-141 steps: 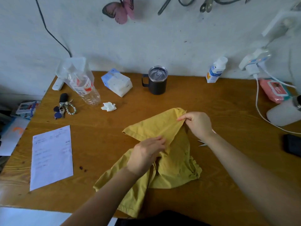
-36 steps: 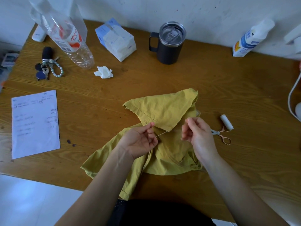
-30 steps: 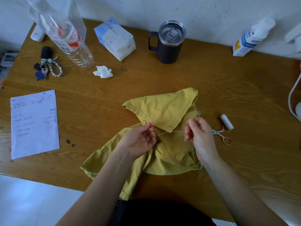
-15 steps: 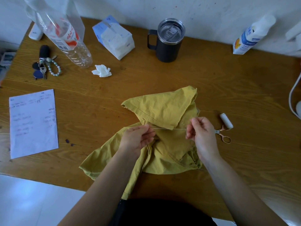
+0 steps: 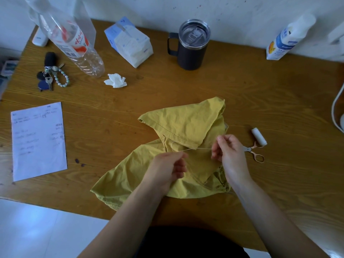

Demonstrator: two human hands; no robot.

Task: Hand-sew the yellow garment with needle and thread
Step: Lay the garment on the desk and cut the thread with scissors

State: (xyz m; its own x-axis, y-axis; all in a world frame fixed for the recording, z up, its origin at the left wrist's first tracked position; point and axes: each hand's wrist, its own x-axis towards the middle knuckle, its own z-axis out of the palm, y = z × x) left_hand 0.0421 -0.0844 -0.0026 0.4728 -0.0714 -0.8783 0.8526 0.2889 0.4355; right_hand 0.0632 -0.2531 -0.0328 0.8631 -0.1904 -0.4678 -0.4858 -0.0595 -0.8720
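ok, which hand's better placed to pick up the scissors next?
Probably right. The right hand sits just beside the small rose-gold metal scissors; the left hand is across the yellow cloth garment. Both pinch the thin pale thread, so it must release first.

The left hand's (image 5: 165, 170) fingertips smear with motion just where the thread (image 5: 197, 149) reaches them, and any needle is too small for me to make out. The right hand (image 5: 229, 155) covers the blades of the scissors (image 5: 249, 149) at 3 o'clock. Both forearms hide part of the yellow garment's (image 5: 186, 123) near edge. At 11 o'clock the top edge cuts off the plastic bottle (image 5: 74, 43). At 3 o'clock a white cable (image 5: 335, 112) runs off the right edge. The writing on the paper (image 5: 39, 140) at 9 o'clock is too fine to read.
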